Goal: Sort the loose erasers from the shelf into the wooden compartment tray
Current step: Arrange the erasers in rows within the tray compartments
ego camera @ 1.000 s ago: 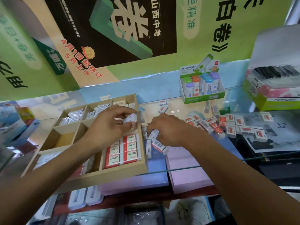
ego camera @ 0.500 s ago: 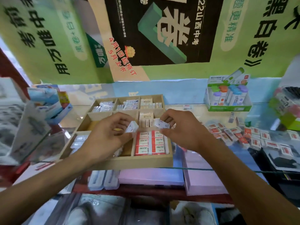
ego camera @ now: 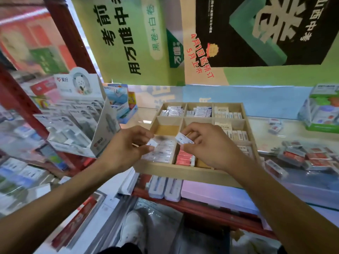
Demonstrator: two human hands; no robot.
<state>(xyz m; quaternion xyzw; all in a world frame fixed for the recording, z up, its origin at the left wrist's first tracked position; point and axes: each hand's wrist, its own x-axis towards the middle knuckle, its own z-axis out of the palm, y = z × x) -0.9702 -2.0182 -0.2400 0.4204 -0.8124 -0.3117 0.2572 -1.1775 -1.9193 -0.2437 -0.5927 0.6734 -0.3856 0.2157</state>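
Both hands have swung left from the loose pile to hover over the tray (ego camera: 183,173), each carrying one eraser. Left hand (ego camera: 126,149) pinches a small white eraser (ego camera: 152,143) between thumb and forefinger, directly above the front-left compartment of white ones. Right hand (ego camera: 211,145) grips a longer white eraser (ego camera: 184,139) in closed fingers, its long axis running left to right above the divider between the middle compartment and the red stack (ego camera: 185,158). I judge the left hand's drop is nearer and simpler.
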